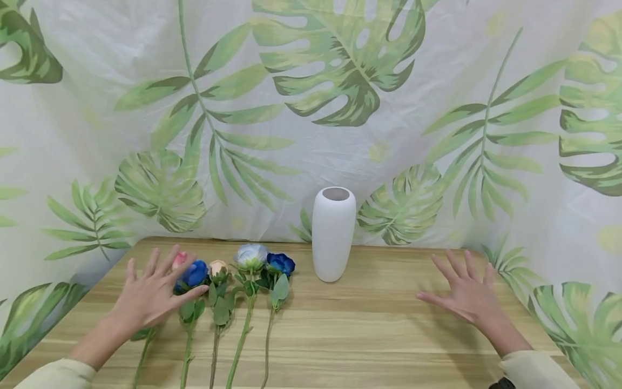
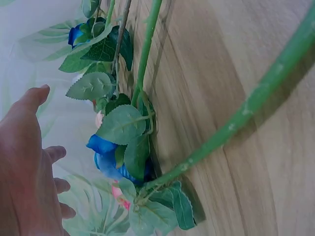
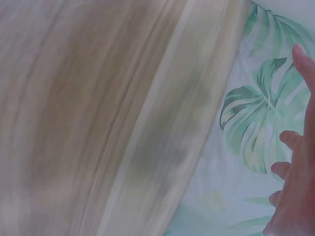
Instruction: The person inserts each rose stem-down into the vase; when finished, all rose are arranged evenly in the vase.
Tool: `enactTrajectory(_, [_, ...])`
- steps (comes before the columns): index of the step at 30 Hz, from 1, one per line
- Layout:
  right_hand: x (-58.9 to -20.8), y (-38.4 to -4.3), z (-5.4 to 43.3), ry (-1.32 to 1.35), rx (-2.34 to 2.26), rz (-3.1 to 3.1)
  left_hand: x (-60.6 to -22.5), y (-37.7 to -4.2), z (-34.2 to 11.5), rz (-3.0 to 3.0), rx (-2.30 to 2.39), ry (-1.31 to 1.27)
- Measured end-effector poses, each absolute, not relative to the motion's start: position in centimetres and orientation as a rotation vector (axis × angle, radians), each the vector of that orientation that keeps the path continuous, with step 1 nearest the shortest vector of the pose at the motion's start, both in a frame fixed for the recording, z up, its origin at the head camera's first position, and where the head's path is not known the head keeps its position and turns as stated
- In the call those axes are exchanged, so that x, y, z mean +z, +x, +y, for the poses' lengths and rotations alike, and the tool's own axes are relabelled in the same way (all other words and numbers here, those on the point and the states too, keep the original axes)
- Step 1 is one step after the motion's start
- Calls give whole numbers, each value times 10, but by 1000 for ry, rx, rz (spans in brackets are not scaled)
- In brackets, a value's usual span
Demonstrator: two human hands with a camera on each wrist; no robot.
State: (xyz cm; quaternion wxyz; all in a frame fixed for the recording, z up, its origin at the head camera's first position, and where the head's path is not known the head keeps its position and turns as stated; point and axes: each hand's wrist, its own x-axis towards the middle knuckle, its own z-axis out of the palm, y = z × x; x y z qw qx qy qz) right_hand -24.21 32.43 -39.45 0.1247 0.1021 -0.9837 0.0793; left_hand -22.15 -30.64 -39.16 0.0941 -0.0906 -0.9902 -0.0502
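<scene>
1. Head view: we are seeing the left hand [image 1: 148, 292] spreading its fingers apart, gripping nothing and partly hiding the pink flower [image 1: 179, 260] and the blue flower [image 1: 196, 273].
2. We are seeing the right hand [image 1: 466, 292] spreading its fingers too, also gripping nothing, over the table's right part, well apart from the vase.
3. On the table [image 1: 369, 335] we are finding five flowers lying side by side, their stems running nearwards: pink and blue leftmost, then the peach flower [image 1: 217, 266], the white flower [image 1: 251, 256] and the navy flower [image 1: 281, 263].
4. We are seeing the white vase [image 1: 333, 237] standing upright near the table's back edge, between the navy flower and the right hand.
5. From the left wrist, we are noticing a gap between the fingers and the blue flower.
6. Behind everything, we are seeing the leaf-print cloth [image 1: 330, 156] hanging; the left sleeve [image 1: 60, 375] and right sleeve [image 1: 536, 370] are showing pale.
</scene>
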Motion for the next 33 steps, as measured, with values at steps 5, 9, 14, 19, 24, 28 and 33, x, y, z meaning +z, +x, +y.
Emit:
enactTrajectory(5, [-392,-247,314,317,236,-2858,-392,-223,-300,-2937,-150,-289])
enactTrajectory(9, [-390,-251,302,346,256,-2846,-392,-224,-293,-2927,-147,-310])
enactTrajectory(14, [-388,-256,288,384,268,-2827,-393,-224,-284,-2917,-144,-339])
enactTrajectory(19, [-385,-260,274,405,257,-2809,-394,-224,-276,-2899,-126,-355])
enactTrajectory(24, [-382,-266,259,429,267,-2806,-394,-224,-267,-2870,-140,-380])
enactTrajectory(28, [-380,-270,247,443,258,-2811,-394,-222,-258,-2866,-184,-406])
enactTrajectory(33, [-377,-274,233,450,318,-2792,-391,-224,-245,-2865,-310,-460])
